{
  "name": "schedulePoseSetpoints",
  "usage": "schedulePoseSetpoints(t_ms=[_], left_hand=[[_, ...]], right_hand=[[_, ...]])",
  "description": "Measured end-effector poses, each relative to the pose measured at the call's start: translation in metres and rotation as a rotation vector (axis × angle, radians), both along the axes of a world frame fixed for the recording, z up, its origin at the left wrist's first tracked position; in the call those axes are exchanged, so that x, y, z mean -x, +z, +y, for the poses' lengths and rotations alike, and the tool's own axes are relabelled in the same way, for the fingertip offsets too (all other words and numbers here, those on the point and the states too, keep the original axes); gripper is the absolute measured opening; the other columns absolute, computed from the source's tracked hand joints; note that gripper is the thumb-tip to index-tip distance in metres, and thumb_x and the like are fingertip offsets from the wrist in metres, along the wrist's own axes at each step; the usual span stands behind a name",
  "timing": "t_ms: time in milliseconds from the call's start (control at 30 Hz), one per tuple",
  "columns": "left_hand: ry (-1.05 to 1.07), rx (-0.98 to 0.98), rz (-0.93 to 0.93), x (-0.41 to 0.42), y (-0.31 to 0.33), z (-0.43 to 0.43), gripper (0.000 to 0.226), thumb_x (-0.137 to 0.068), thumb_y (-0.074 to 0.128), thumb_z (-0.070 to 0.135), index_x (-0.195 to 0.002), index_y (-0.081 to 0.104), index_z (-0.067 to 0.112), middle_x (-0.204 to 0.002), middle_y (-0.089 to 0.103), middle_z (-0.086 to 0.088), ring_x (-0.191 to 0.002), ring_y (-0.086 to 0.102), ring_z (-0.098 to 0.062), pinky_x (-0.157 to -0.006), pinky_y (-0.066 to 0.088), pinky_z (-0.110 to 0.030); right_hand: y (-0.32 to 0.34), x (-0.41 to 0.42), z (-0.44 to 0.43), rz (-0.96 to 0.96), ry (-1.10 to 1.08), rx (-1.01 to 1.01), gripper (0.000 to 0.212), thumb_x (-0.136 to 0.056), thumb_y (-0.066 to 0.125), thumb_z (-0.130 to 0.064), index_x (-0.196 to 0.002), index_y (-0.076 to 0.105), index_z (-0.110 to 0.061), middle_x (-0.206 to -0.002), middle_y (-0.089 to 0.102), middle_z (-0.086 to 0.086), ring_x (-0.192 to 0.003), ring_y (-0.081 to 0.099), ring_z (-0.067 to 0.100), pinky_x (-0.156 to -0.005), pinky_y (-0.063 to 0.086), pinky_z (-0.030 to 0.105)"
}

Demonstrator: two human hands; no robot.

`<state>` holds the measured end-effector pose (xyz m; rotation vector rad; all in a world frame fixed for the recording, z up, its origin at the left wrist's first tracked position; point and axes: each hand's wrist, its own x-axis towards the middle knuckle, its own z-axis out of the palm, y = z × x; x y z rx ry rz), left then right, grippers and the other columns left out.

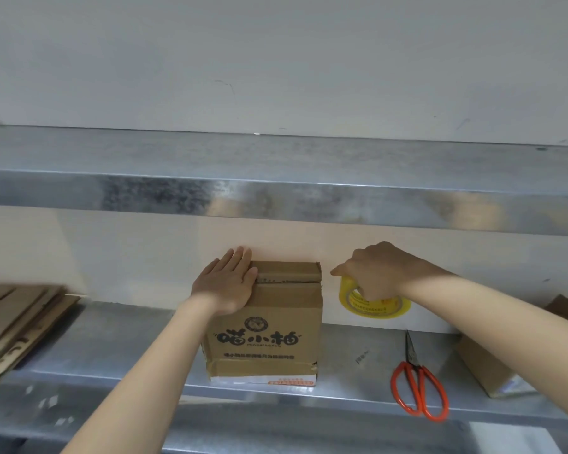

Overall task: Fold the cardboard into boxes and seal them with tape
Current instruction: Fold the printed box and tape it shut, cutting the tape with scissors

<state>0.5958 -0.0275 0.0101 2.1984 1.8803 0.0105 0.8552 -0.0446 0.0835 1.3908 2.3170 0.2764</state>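
Left hand (225, 283) lies flat on the box (269, 322); right hand (379, 271) grips the tape (374, 301). Advise keeping the tape taut and centred on the seam.

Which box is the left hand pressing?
The printed cardboard box standing upright mid-shelf, under the flat left hand; the other box, at the right edge beyond the scissors, lies untouched.

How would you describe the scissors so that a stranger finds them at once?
On the lower metal shelf, look right of the upright printed box. The scissors lie flat near the front edge; only they have bright orange loop handles.
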Motion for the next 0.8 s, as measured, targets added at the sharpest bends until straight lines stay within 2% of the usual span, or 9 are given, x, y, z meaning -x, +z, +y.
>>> schedulePoseSetpoints(t_ms=[367,500,600,700,800], left_hand=[[-0.01,0.043,0.039,0.0,0.003,0.003,0.057,-0.104,0.007,0.043,-0.154,-0.012,0.022,-0.16,-0.018,0.005,-0.148,-0.014,-0.01,-0.12,-0.005,-0.03],[-0.003,0.057,0.057,-0.001,0.005,0.001,0.059,-0.103,0.008,0.047,-0.153,-0.014,0.024,-0.16,-0.02,0.006,-0.147,-0.016,-0.009,-0.121,-0.006,-0.032],[0.018,0.088,0.093,-0.003,0.009,0.0,0.061,-0.102,0.008,0.051,-0.152,-0.017,0.026,-0.159,-0.024,0.005,-0.146,-0.02,-0.01,-0.12,-0.009,-0.038],[0.065,0.115,0.13,-0.004,0.011,0.0,0.067,-0.1,0.008,0.055,-0.151,-0.02,0.023,-0.158,-0.027,-0.002,-0.146,-0.022,-0.015,-0.12,-0.011,-0.041],[0.105,0.146,0.136,-0.007,0.014,0.0,0.07,-0.1,0.01,0.056,-0.151,-0.021,0.019,-0.158,-0.027,-0.007,-0.146,-0.023,-0.02,-0.12,-0.012,-0.042]], right_hand=[[-0.02,-0.004,0.004,0.104,-0.016,0.058,0.059,-0.093,0.045,-0.015,-0.149,0.035,-0.035,-0.132,0.053,0.007,-0.114,0.056,0.029,-0.072,0.034,0.027],[-0.031,-0.009,0.006,0.191,-0.037,0.088,0.058,-0.095,0.044,-0.017,-0.148,0.035,-0.037,-0.116,0.057,0.007,-0.101,0.058,0.027,-0.055,0.028,0.024],[-0.04,-0.013,0.007,0.27,-0.062,0.115,0.057,-0.096,0.045,-0.02,-0.148,0.033,-0.038,-0.097,0.05,0.003,-0.09,0.054,0.024,-0.066,0.036,0.028],[-0.047,-0.016,0.007,0.34,-0.066,0.113,0.057,-0.097,0.047,-0.023,-0.149,0.031,-0.039,-0.104,0.056,0.004,-0.101,0.059,0.025,-0.074,0.042,0.031],[-0.053,-0.018,0.007,0.384,-0.066,0.127,0.057,-0.097,0.048,-0.026,-0.15,0.028,-0.038,-0.106,0.059,0.005,-0.102,0.059,0.025,-0.078,0.044,0.032]])
